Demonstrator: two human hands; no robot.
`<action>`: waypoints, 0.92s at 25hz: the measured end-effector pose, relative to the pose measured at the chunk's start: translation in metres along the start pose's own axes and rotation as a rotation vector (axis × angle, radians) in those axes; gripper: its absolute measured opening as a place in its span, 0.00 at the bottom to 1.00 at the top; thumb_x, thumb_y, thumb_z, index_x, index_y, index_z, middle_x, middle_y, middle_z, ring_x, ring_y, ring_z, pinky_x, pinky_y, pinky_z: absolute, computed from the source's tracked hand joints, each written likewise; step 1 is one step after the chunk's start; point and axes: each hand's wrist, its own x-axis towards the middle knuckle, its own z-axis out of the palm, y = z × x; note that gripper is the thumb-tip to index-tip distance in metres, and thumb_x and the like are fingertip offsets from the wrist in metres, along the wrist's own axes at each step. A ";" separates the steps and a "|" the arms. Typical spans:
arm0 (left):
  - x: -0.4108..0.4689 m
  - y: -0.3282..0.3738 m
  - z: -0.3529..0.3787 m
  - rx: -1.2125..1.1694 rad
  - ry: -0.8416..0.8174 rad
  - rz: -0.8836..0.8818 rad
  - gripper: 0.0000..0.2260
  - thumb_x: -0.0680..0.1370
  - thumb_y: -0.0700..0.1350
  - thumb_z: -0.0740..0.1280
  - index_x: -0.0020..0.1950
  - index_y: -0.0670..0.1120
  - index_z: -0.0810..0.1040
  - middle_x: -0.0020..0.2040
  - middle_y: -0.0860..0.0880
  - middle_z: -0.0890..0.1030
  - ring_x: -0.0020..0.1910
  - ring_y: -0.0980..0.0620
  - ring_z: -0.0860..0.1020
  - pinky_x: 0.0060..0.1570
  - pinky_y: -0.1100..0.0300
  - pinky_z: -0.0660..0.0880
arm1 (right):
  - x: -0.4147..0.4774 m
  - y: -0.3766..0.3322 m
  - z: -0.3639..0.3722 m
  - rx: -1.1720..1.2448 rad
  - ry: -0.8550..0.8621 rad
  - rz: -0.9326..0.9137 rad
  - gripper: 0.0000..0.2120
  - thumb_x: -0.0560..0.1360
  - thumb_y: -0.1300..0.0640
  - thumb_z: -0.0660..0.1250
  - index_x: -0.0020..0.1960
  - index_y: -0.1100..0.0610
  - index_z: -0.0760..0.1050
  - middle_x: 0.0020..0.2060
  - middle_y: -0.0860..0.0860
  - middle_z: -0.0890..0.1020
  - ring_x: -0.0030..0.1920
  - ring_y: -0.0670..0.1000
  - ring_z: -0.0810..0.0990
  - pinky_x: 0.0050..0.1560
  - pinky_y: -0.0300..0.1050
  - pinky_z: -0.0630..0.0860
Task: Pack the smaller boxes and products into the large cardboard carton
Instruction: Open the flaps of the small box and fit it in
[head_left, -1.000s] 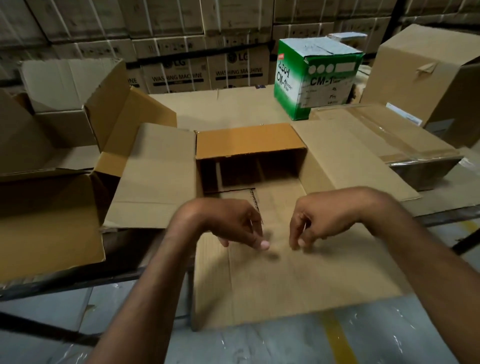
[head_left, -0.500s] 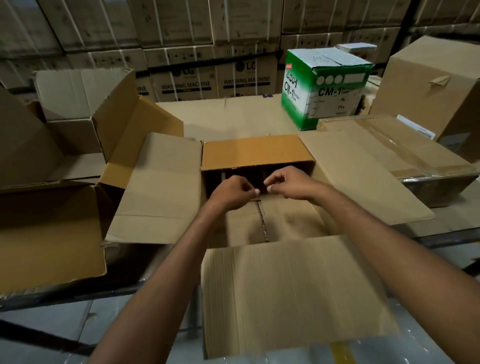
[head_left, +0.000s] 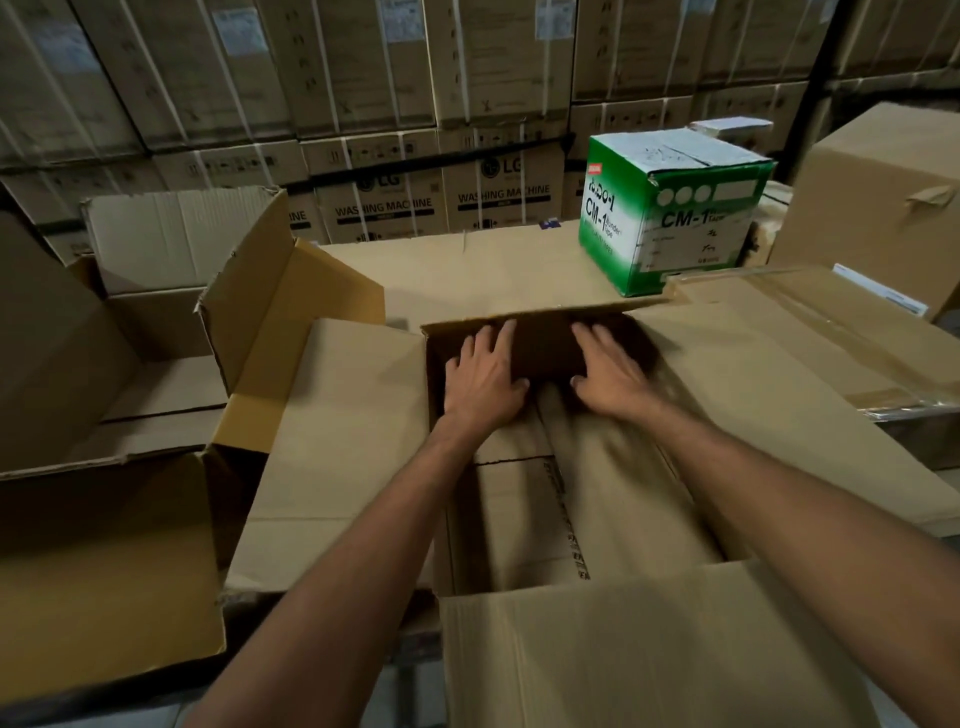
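Cardboard-covered worktop (head_left: 498, 270), open carton (head_left: 519, 493), stacked washing-machine boxes (head_left: 395, 208) behind

Readable print ahead of me

The green-and-white box (head_left: 670, 218) reads "CM-1" on two faces; the stacked cartons (head_left: 441, 202) behind say "LG" and "WASHING MACHINE"; smaller print is too blurred.

Both arms stretch fwd to frame centre; left hand (head_left: 484, 375) and right hand (head_left: 612, 378) lie palm-down, fingers spread flat, thumbs near each other
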 end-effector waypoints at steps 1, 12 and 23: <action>0.009 -0.003 -0.005 -0.002 0.024 0.016 0.40 0.80 0.54 0.68 0.84 0.52 0.47 0.83 0.45 0.53 0.81 0.41 0.54 0.75 0.39 0.58 | 0.009 -0.003 -0.006 -0.028 0.046 -0.025 0.42 0.78 0.59 0.69 0.84 0.52 0.48 0.83 0.57 0.52 0.78 0.62 0.63 0.75 0.54 0.64; 0.137 -0.063 0.018 0.110 -0.110 -0.118 0.41 0.81 0.60 0.66 0.84 0.52 0.43 0.84 0.47 0.50 0.83 0.41 0.46 0.77 0.35 0.46 | 0.148 0.012 0.004 -0.178 -0.107 -0.059 0.50 0.74 0.60 0.71 0.85 0.47 0.42 0.84 0.47 0.46 0.83 0.56 0.50 0.79 0.63 0.56; 0.103 -0.085 0.031 -0.011 -0.033 -0.258 0.34 0.79 0.56 0.68 0.82 0.51 0.58 0.79 0.45 0.63 0.79 0.41 0.58 0.76 0.36 0.54 | 0.132 0.035 0.030 -0.232 -0.045 0.030 0.41 0.75 0.53 0.71 0.83 0.53 0.55 0.82 0.53 0.59 0.81 0.57 0.56 0.79 0.60 0.56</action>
